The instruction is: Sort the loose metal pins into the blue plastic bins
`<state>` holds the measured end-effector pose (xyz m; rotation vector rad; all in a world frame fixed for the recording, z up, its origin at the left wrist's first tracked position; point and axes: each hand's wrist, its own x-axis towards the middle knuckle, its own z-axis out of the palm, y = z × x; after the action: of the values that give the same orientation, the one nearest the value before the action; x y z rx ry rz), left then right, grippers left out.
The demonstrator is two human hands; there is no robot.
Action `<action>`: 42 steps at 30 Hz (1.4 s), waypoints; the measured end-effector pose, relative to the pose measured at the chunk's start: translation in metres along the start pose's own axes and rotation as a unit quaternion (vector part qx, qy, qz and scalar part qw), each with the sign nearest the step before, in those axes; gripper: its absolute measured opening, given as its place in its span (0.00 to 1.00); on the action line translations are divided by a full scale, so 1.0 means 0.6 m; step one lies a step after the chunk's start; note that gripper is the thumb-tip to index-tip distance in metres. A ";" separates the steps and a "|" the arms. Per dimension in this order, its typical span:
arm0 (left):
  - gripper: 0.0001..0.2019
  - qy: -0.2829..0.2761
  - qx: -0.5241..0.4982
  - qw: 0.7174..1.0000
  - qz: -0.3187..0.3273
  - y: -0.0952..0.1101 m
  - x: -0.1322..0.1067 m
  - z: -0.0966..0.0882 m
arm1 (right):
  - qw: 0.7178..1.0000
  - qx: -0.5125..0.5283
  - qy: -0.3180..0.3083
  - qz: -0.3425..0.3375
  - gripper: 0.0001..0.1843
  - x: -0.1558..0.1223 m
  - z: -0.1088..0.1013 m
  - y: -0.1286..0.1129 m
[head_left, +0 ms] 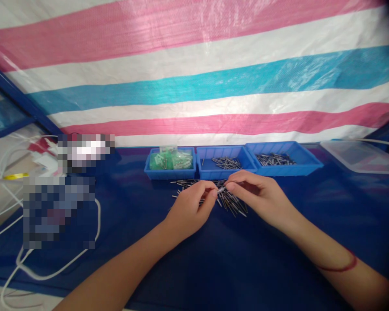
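My left hand [194, 205] and my right hand [262, 194] meet over a loose pile of thin metal rods [232, 204] on the dark blue table. Between their fingertips is a small, slender silvery metal piece [221, 189], pinched at its left end by the left thumb and finger and at its right end by the right. Its exact kind is too small to make out. Part of the pile is hidden behind both hands. Just beyond stands a blue bin [210, 173] with some similar rods in it.
A blue bin [170, 174] with green-and-clear plastic packets stands at the left, another blue bin [306, 166] of metal rods at the right. Farther right lies a translucent plastic lid or tray [359, 157]. White cables [99, 220] loop across the table's left side. Striped sheeting [194, 90] hangs behind.
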<state>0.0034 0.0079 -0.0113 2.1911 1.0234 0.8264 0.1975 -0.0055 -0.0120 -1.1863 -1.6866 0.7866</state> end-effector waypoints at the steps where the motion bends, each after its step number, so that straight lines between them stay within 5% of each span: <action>1: 0.10 -0.002 0.002 1.000 0.012 0.001 0.000 0.001 | 1.000 0.002 -0.003 -0.002 0.09 -0.001 0.001 -0.001; 6: 0.10 -0.005 0.013 0.999 0.045 0.003 0.001 0.005 | 1.000 0.019 -0.008 -0.008 0.08 -0.006 0.008 -0.007; 15: 0.08 -0.014 -0.038 0.999 0.009 0.010 0.001 0.004 | 0.998 0.037 0.014 -0.044 0.02 -0.012 0.015 -0.009; 23: 0.07 0.033 -0.062 0.997 0.029 0.003 0.003 -0.002 | 0.996 0.052 -0.015 -0.076 0.06 -0.009 0.002 -0.008; 34: 0.08 0.047 -0.049 0.998 0.017 0.008 0.002 -0.010 | 0.994 -0.047 -0.047 -0.091 0.07 -0.004 0.005 -0.007; 39: 0.15 0.001 0.064 0.998 0.030 -0.005 0.003 -0.012 | 0.986 -0.117 0.120 -0.001 0.12 0.010 -0.041 0.021; 42: 0.14 -0.026 0.173 0.983 0.047 -0.013 0.002 -0.015 | 0.936 -0.261 0.231 0.053 0.15 0.021 -0.091 0.049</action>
<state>-0.0060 0.0154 -0.0107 2.5568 1.1125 0.6678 0.2570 0.0162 -0.0120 -1.6823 -1.4729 0.0808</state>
